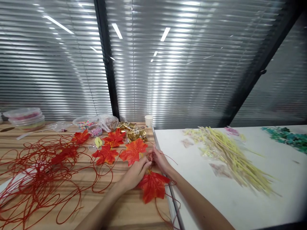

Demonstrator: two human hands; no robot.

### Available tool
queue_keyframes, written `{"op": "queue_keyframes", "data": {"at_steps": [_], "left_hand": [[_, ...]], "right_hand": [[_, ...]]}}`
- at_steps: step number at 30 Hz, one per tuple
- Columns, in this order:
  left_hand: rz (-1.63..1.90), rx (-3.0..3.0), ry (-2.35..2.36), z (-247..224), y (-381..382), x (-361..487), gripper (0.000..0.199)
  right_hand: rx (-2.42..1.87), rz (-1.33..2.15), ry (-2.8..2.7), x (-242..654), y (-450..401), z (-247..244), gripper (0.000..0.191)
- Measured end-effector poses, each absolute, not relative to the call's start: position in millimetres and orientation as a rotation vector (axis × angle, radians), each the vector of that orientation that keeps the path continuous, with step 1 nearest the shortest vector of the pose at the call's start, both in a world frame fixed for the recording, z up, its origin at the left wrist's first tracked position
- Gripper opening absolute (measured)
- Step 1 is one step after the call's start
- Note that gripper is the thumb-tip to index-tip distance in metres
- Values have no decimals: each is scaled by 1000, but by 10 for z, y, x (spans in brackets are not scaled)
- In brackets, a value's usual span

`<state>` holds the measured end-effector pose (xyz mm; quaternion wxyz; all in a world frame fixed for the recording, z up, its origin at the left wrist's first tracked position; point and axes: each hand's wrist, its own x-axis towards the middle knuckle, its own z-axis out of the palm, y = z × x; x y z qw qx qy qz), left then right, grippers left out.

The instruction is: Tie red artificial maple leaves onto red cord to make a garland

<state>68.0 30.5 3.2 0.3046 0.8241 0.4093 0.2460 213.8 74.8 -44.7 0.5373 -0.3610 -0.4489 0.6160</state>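
Note:
My left hand (137,174) and my right hand (160,160) meet over the seam between two tables, fingertips pinched together. Between them is a thin red cord (170,158), whose ends trail out to the right and down. Just below the fingers hangs a red artificial maple leaf (154,186), its yellowish stem reaching up to them. Another maple leaf (134,151) lies close beyond my left hand. Further left are more maple leaves (106,154) on the wood. The exact crossing of cord and stem is hidden by my fingers.
A big tangle of red cord (43,172) covers the left of the wooden table. Behind stand stacked plastic tubs (26,121), gold wrappers (136,134) and a paper cup (148,120). On the white table lie yellow strands (230,153) and green pieces (287,136).

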Motion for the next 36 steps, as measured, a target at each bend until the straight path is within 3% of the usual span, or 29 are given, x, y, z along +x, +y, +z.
{"op": "queue_keyframes", "data": {"at_steps": [11,16,36], "left_hand": [[930,1982,1230,-132,502,586,21],[927,1975,1259,-173,562,544,22],[1069,1881,1124,-176,497,607,15]], "right_hand": [[-835,1477,-1571,2207,643,-242,32],[-805,1522,-1591,2206,633,-273,22],[-911,1382,-1557,2108,649,-356,15]]}}
